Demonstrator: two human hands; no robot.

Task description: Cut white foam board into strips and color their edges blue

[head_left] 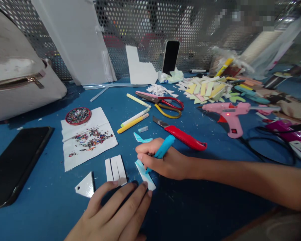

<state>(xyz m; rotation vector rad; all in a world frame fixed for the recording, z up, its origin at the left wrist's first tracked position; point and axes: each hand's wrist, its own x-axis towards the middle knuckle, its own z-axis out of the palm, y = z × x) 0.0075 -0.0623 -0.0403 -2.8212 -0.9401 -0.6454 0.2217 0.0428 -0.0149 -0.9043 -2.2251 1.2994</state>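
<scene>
My right hand (165, 159) is closed around a blue marker (165, 147), its tip down on a narrow white strip (147, 177) that is partly coloured light blue. With fingers stretched out, my left hand (120, 207) rests on the table, fingertips touching the lower end of that strip. Under its index fingertip lies the edge of several white strips (115, 167) set side by side. A white triangular piece with a small hole (86, 185) lies left of them. Just beyond my right hand is a blue-coloured scrap (141, 138), partly hidden by the fingers.
Beyond my hands lie a red utility knife (185, 137), scissors (163, 102), a yellow marker (132, 123) and a pink glue gun (230, 115) with its cord. Left are beads on white paper (75, 160), a red-rimmed dish (78, 116) and a black phone (17, 164). Paper pieces (208, 88) are heaped behind.
</scene>
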